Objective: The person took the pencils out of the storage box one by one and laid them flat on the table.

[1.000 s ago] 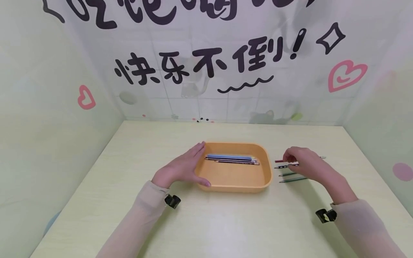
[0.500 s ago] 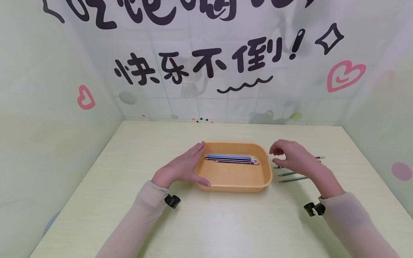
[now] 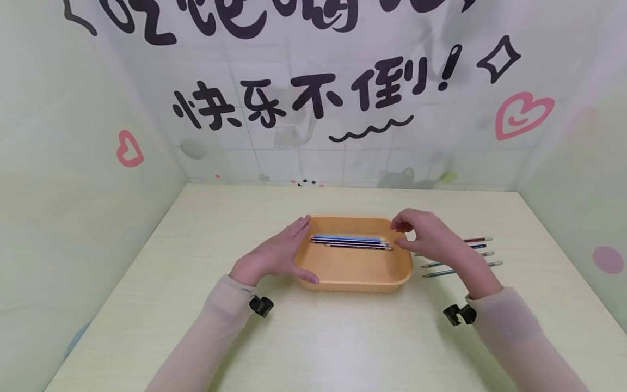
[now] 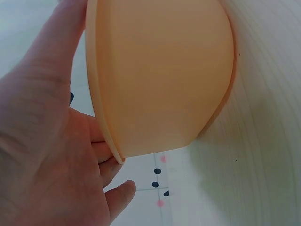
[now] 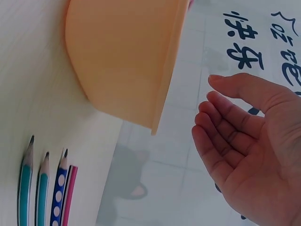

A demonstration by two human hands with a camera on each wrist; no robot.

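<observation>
Stretching wide across the left end of the orange tray (image 3: 352, 287), the left hand (image 3: 276, 253) had its thumb on the near rim and its fingers at the far corner. The right hand (image 3: 426, 234) was up over the tray's right end, fingers loosely bent, with a decent gap between thumb and fingertips.

Inside the tray, toward the far side, a few blue and dark pencils (image 3: 349, 239) lay side by side, pretty much lengthwise. Four more sat on the table (image 3: 323, 337) just right of it, roughly in a row: two teal pencils (image 5: 25, 195) nearest the person, then a blue one with white dots (image 5: 59, 195), then a red one (image 5: 70, 195). The right wrist view showed them best, since the right arm covered part of them from above. Dark lettering (image 3: 318, 95) ran across the back wall.
</observation>
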